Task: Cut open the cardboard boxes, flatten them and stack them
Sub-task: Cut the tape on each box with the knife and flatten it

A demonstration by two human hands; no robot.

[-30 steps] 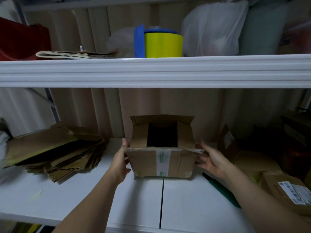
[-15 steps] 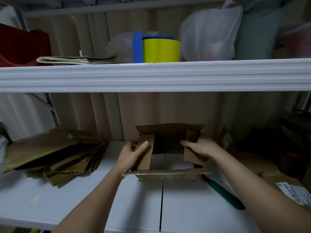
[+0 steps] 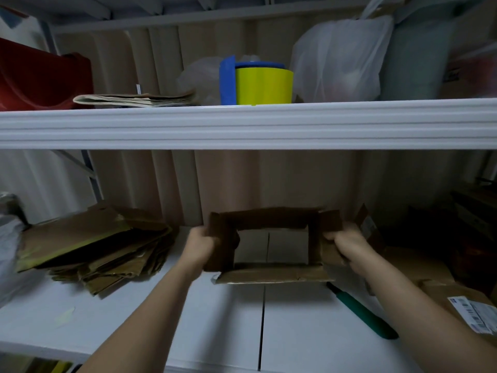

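Observation:
A brown cardboard box (image 3: 271,275), open at top and bottom, stands on the white lower shelf (image 3: 228,327); the shelf shows through its middle. My left hand (image 3: 200,246) grips its left wall and my right hand (image 3: 347,244) grips its right wall, both with fingers curled over the edges. Its flaps are spread outward. A stack of flattened cardboard (image 3: 94,249) lies on the shelf to the left. A green-handled cutter (image 3: 360,312) lies on the shelf to the right of the box, near my right forearm.
More cardboard boxes (image 3: 441,289) crowd the shelf's right end, one with a shipping label (image 3: 472,313). The upper shelf's front edge (image 3: 247,125) runs above, holding a yellow and blue container (image 3: 258,82), folded papers (image 3: 137,99), white bags (image 3: 341,57) and a red object (image 3: 40,79).
The box was tipped from lying on its side to standing open-ended. My hands moved from its outer sides to its inner flaps, then out to grip the side walls.

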